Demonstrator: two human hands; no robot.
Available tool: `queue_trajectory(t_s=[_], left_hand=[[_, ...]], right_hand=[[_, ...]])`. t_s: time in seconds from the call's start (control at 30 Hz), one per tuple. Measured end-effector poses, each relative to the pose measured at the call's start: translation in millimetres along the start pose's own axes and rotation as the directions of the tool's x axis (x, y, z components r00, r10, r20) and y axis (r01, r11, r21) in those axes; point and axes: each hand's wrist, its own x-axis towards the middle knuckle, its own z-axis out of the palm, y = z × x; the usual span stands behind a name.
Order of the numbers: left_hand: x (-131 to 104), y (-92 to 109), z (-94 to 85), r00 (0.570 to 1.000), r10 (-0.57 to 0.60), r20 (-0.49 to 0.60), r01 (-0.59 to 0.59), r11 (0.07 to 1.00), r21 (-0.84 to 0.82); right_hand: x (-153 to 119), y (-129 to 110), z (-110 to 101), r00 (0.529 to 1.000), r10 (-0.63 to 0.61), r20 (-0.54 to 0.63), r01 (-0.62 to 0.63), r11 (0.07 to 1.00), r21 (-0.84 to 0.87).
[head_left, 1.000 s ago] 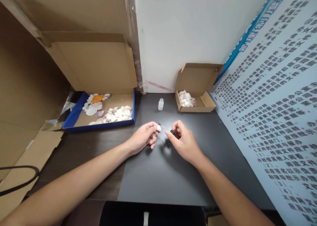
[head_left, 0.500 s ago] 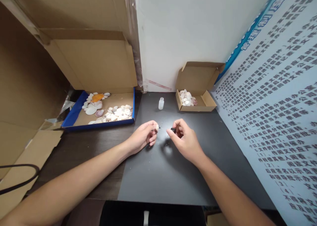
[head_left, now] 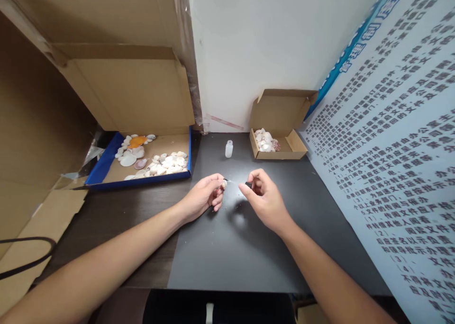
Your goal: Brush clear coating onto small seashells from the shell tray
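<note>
Pinched between the thumb and fingers of my left hand (head_left: 204, 198) is a small pale seashell (head_left: 223, 184). My right hand (head_left: 266, 201) is closed on a black brush cap (head_left: 249, 184). From that cap a thin clear stem runs left, and its dark tip lies at the upper edge of the shell; whether it touches I cannot tell. Beyond my hands a small white bottle (head_left: 229, 149) stands upright on the dark mat (head_left: 220, 257), its neck uncapped.
At left, an open blue-edged cardboard box (head_left: 156, 144) holds many shells and an orange piece (head_left: 137, 141). A smaller open box (head_left: 293, 154) with white and pinkish shells sits at the back right. A printed sheet (head_left: 384, 125) rises along the right side; a dark cable (head_left: 50, 241) curves at far left.
The brush tip has shifted slightly up and left, onto or beside the top of the shell. More of the clear stem shows. The whole view has moved a little.
</note>
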Motion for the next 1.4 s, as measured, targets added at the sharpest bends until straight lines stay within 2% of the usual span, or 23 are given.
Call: queue_trajectory(t_s=[0.07, 0.17, 0.3, 0.43, 0.6, 0.73, 0.87, 0.97, 1.03, 1.13, 1.23, 1.4], left_hand=[[0.0, -0.2, -0.1, 1.0, 0.002, 0.0, -0.002, 1.0, -0.002], [0.3, -0.8, -0.6, 1.0, 0.005, 0.002, -0.005, 1.0, 0.003], [0.7, -1.6, -1.4, 1.0, 0.014, 0.001, -0.014, 1.0, 0.014], [0.8, -1.7, -1.5, 1.0, 0.021, 0.004, -0.021, 1.0, 0.022], [-0.5, -0.5, 0.1, 1.0, 0.017, -0.012, -0.016, 1.0, 0.019], [-0.4, 0.5, 1.0, 1.0, 0.019, -0.016, -0.019, 1.0, 0.018], [-0.1, 0.6, 0.6, 1.0, 0.016, -0.008, -0.016, 1.0, 0.019], [-0.6, 0.7, 0.2, 1.0, 0.021, -0.013, -0.02, 0.999, 0.025], [-0.8, 1.0, 0.1, 1.0, 0.021, -0.017, -0.021, 0.999, 0.03], [-1.1, 1.6, 0.5, 1.0, 0.015, -0.02, -0.014, 0.999, 0.031], [-1.1, 2.0, 1.0, 1.0, 0.01, -0.02, -0.009, 0.999, 0.038], [-0.6, 0.0, 0.7, 0.999, 0.027, -0.017, -0.026, 0.998, 0.064]], right_hand=[[0.6, -0.1, -0.4, 1.0, -0.005, -0.003, 0.005, 1.0, 0.006], [2.0, -0.2, -2.4, 0.999, 0.0, -0.049, -0.004, 0.997, -0.077], [2.9, -0.5, -4.3, 1.0, 0.011, 0.005, -0.012, 0.999, 0.033], [2.0, -1.1, -4.0, 1.0, 0.006, -0.025, -0.008, 0.996, -0.092], [2.6, -2.1, -3.4, 0.999, 0.036, 0.032, -0.038, 0.997, 0.072], [4.0, -2.0, -3.3, 0.998, 0.005, -0.062, -0.01, 0.997, -0.073], [4.0, -1.3, -3.7, 1.0, 0.01, -0.028, -0.009, 0.999, 0.051], [4.0, -0.1, -4.4, 0.998, -0.006, -0.07, 0.003, 0.999, -0.046], [4.3, 0.6, -5.1, 0.996, -0.012, -0.087, 0.008, 0.999, -0.037], [4.5, 1.1, -6.0, 0.999, -0.01, -0.037, 0.011, 1.0, 0.024], [3.9, 0.0, -6.9, 0.999, -0.027, -0.036, 0.024, 0.996, -0.081], [3.1, -4.8, -8.6, 0.997, -0.07, 0.02, 0.07, 0.998, 0.003]])
